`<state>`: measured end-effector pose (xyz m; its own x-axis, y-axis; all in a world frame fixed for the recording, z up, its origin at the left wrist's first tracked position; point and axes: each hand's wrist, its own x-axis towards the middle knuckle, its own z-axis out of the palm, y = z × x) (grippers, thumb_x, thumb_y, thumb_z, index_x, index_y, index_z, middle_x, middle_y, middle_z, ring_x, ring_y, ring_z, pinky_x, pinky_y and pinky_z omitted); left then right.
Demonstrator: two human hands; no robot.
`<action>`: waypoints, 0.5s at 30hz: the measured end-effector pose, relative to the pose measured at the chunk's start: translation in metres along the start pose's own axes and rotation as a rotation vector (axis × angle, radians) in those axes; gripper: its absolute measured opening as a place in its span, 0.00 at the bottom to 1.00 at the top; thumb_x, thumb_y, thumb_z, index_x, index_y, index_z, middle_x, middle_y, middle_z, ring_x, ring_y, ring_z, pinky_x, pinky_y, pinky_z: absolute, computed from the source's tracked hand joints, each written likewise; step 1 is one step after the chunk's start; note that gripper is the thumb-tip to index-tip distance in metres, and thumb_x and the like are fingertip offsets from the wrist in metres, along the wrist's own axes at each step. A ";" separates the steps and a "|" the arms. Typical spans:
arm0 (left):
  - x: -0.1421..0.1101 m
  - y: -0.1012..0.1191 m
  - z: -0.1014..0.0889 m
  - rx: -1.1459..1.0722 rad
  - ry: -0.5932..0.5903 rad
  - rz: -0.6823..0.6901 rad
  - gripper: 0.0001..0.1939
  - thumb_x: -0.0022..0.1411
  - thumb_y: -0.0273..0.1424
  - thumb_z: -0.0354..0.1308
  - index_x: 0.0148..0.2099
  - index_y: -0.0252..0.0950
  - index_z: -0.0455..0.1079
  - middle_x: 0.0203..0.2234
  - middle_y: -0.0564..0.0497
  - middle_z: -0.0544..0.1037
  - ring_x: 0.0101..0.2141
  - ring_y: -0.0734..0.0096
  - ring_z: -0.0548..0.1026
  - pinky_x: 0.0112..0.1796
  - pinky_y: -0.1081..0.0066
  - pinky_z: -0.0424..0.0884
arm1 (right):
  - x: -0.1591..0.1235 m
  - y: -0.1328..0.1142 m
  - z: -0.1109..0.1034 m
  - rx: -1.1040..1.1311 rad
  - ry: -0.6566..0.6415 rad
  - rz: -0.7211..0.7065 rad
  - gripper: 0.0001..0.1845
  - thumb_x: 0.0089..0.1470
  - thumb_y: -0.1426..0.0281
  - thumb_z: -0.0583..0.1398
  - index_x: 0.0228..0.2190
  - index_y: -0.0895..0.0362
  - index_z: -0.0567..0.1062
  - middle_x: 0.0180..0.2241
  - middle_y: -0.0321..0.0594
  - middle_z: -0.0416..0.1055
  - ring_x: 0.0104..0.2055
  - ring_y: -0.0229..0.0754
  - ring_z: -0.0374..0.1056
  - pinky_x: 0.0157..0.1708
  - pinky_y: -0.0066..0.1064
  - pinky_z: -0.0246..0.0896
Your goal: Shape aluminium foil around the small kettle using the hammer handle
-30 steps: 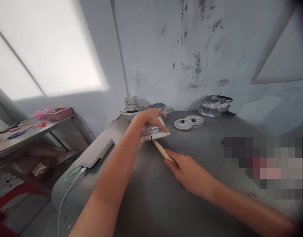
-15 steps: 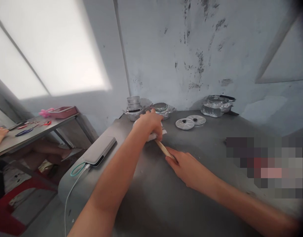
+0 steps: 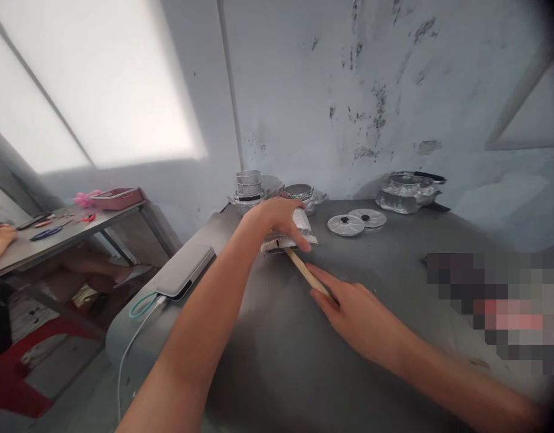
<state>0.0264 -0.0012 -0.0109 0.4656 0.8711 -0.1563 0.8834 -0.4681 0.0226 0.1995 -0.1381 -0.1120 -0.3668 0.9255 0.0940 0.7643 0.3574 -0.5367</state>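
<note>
Smooth wooden handle (image 3: 307, 272), crinkled wrapping (image 3: 302, 222)

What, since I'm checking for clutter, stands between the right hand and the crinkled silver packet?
Only the pale wooden stick in the right hand, its far end at the near edge of the packet; nothing else visible intervenes.

The left forearm (image 3: 200, 325) at lower left of centre and left hand (image 3: 277, 214) at mid-frame were bare, as were the right forearm (image 3: 434, 367) and right hand (image 3: 360, 307) towards lower right.

Tabletop (image 3: 398, 258) offers passage between the right hand (image 3: 358, 316) and 2 obstructing lids (image 3: 352, 227).
</note>
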 end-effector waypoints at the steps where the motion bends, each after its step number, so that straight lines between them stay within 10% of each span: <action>1: 0.001 0.000 0.001 0.008 0.008 0.002 0.64 0.31 0.64 0.62 0.68 0.50 0.41 0.64 0.48 0.53 0.57 0.39 0.58 0.50 0.52 0.62 | 0.001 0.001 0.001 0.000 -0.007 -0.005 0.24 0.62 0.64 0.48 0.59 0.42 0.58 0.22 0.32 0.71 0.24 0.41 0.68 0.27 0.28 0.54; 15: 0.004 -0.008 0.003 -0.036 0.041 -0.036 0.61 0.33 0.64 0.61 0.67 0.51 0.45 0.64 0.49 0.53 0.56 0.36 0.58 0.45 0.53 0.67 | -0.003 -0.001 0.002 0.040 -0.032 0.032 0.27 0.61 0.60 0.46 0.61 0.47 0.58 0.19 0.31 0.66 0.19 0.37 0.62 0.21 0.26 0.52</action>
<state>0.0209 0.0056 -0.0148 0.4347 0.8930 -0.1168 0.9006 -0.4315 0.0530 0.1986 -0.1410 -0.1136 -0.3596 0.9318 0.0498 0.7547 0.3218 -0.5717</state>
